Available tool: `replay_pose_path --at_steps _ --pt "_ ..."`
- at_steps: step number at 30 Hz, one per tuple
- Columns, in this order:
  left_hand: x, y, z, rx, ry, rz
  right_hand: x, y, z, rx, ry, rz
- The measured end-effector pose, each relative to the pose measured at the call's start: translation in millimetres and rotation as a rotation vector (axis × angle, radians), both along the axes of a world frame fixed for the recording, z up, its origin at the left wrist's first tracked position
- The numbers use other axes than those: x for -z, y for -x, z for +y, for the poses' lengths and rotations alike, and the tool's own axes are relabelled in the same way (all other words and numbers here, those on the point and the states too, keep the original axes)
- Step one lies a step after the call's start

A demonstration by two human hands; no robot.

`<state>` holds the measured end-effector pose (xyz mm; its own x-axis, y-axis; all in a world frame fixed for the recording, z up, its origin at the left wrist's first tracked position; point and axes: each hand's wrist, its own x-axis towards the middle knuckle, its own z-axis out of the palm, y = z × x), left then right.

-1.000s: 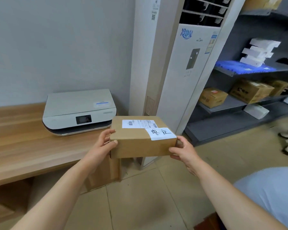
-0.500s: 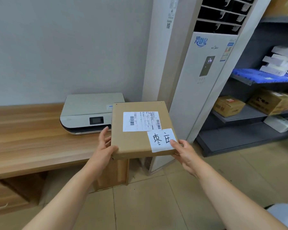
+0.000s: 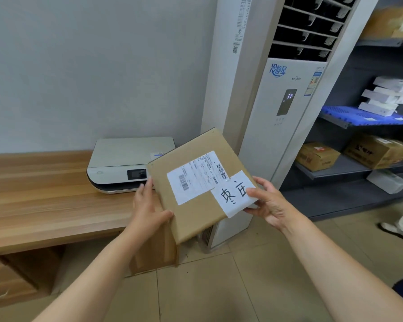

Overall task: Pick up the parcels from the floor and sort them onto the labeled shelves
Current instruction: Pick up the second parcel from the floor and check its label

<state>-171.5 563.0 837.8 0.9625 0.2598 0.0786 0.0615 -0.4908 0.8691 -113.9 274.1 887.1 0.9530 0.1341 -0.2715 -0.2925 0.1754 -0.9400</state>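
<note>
I hold a flat brown cardboard parcel [image 3: 191, 212] in front of me with both hands, its top face tilted toward me and rotated. It carries a white shipping label and a white handwritten label [image 3: 233, 194]. My left hand [image 3: 147, 208] grips its left edge, thumb on the top face. My right hand [image 3: 268, 201] grips the right corner, thumb pressed on the handwritten label. The grey shelves [image 3: 340, 168] stand to the right, holding other parcels.
A wooden desk [image 3: 44, 205] with a white printer [image 3: 123, 166] is on the left. A tall white air conditioner [image 3: 277, 135] stands behind the parcel. The shelves hold brown boxes [image 3: 316, 156], white boxes and a blue mat. A shoe [image 3: 393, 231] shows at far right on the tiled floor.
The parcel has been tipped up so its top face shows, then turned counter-clockwise. My view swung left and back right; both hands kept hold.
</note>
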Motion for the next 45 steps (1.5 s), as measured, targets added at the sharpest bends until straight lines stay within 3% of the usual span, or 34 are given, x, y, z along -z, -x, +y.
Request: replay_pose_path --at_steps 3,6,11,17,26,35,45 --pt "-10.1 -5.2 9.5 -0.085 -0.217 -0.007 -11.3 3.4 -2.1 -0.051 0.066 -0.061" --pt "-16.3 -6.3 23.7 -0.064 -0.281 0.002 -18.4 5.8 -3.3 -0.11 0.104 -0.106" --pt "-22.4 6.3 26.7 0.071 -0.013 0.048 -24.2 5.9 -0.7 -0.135 0.1 -0.119" --pt "-13.5 23.8 15.7 0.051 0.037 0.058 -14.0 -5.0 20.9 0.12 0.08 -0.094" --pt "2.1 40.2 10.6 -0.003 0.075 0.125 -12.6 -1.4 49.7 0.153 0.213 -0.183" --pt "-13.9 46.3 -0.5 -0.188 0.054 -0.005 -16.6 -0.8 67.6 -0.088 0.247 -0.323" --pt "-17.2 75.9 16.8 -0.416 0.1 0.02 -2.3 -7.8 99.3 -0.337 0.223 -0.441"
